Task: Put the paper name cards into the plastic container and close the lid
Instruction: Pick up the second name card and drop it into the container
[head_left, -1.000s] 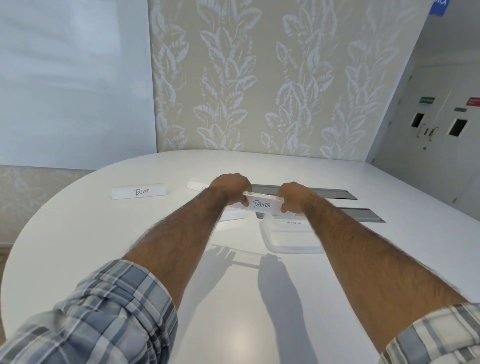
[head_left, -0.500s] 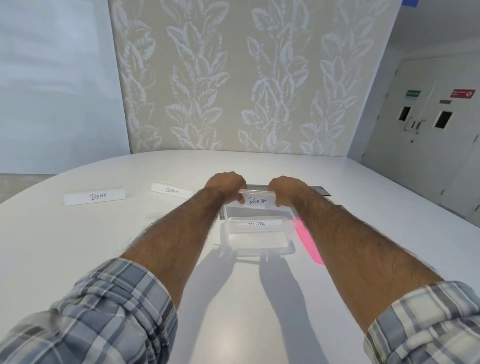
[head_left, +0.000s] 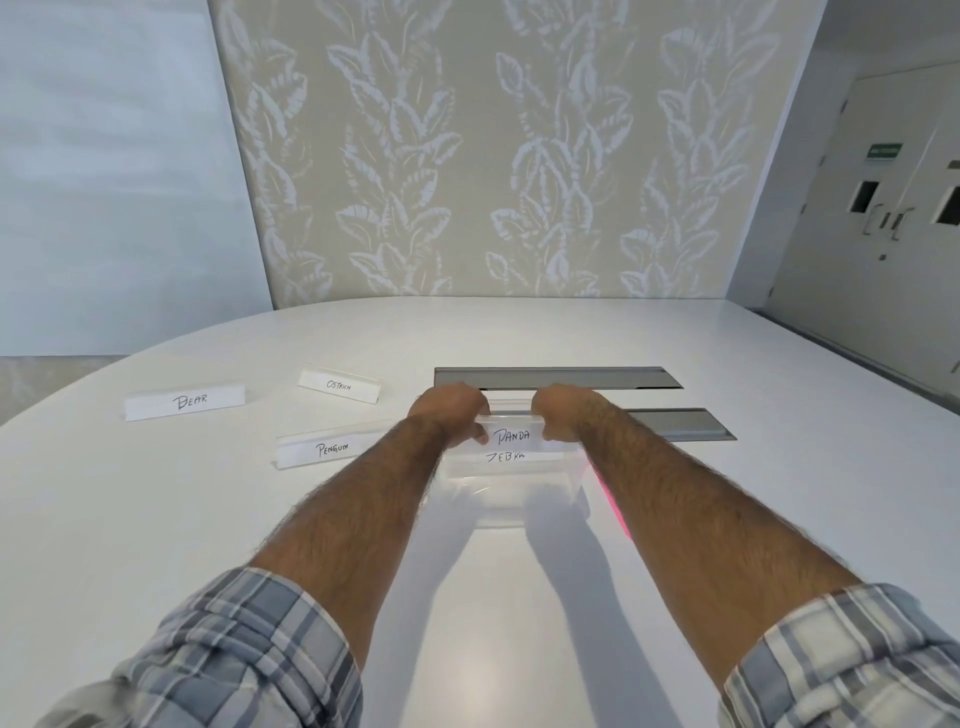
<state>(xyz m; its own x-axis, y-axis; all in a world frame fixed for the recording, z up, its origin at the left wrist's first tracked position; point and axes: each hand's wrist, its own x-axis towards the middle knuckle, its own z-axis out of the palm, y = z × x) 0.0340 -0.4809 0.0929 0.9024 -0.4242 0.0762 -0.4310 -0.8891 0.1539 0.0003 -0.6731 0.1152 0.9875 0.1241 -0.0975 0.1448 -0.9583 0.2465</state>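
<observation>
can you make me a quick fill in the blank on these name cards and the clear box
1. Both hands, left and right, hold the card that reads ____.
2. The card already in the clear box reads ____.
3. The card lying farthest left on the table reads ____.
4. The number of cards lying on the table outside the box is ____.

Missing words: Panda; Zebra; Bear; three

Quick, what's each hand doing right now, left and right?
Left hand: closed on the left end of the Panda card.
Right hand: closed on the card's right end.
</observation>
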